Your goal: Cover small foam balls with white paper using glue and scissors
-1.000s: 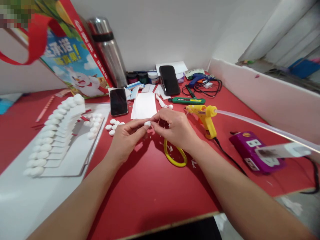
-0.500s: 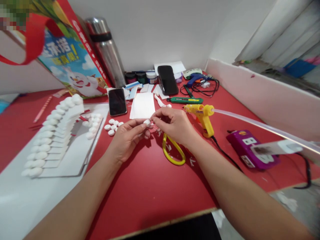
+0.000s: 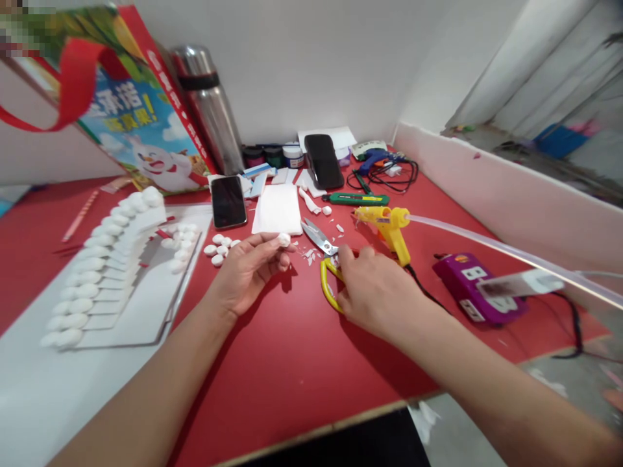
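My left hand (image 3: 250,269) pinches a small white rounded piece (image 3: 284,240) between thumb and fingertips, above the red table. My right hand (image 3: 372,285) is closed over one handle of the yellow-handled scissors (image 3: 321,241). The blades point away to the upper left and lie slightly apart; the other yellow loop shows beside my fingers. White scraps (image 3: 309,255) are scattered between my hands. Just left of my left hand sits a small pile of white oval pieces (image 3: 219,249). Further left stands a white stepped model (image 3: 114,279) edged with similar ovals.
A yellow glue gun (image 3: 387,224) with a long clear stick lies to the right, near a purple box (image 3: 479,288) with a cord. Behind are a green cutter (image 3: 357,199), two phones (image 3: 228,201), a steel flask (image 3: 211,107) and a printed bag (image 3: 146,130).
My right hand has moved away from the white piece, down and right onto the scissors, whose blades now show. My left hand keeps the piece in nearly the same place.
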Motion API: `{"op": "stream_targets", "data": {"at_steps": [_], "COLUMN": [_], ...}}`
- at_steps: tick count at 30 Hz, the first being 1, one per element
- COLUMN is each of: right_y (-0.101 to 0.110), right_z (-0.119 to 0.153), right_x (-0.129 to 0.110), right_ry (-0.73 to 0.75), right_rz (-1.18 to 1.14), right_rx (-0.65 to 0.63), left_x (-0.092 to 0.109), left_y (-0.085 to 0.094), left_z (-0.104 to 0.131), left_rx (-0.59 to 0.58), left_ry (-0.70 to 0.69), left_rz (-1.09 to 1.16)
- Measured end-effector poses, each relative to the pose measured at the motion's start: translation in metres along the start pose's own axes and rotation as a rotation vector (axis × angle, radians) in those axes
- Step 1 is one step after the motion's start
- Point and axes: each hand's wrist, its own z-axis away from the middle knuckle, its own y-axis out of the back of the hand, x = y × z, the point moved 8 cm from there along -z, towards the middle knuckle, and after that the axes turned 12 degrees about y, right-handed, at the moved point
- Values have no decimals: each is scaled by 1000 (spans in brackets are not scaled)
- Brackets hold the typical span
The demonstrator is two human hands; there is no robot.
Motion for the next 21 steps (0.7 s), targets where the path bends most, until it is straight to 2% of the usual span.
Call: {"op": "stream_targets", "data": {"at_steps": [7,9,12,15,21], "right_y": [-11,-10,-5,-3,2], "right_z": [9,13,21,28,33], "right_x": [30,35,42,41,17], "right_ry": [-73,-47,9,63,122], "right_rz": [-212,-333,-635,-847,-757], "right_rx": [27,104,294,395,411], "left_x": [0,-1,-2,-6,-10], "left_y": [-5,-5,-6,-8,-14], "left_z": [0,0,0,0,2], "left_rx": [-64,-74,-99,-117,-141], "left_ry": [0,-6,2,34,75], "left_rz": [13,13,35,82,126]}}
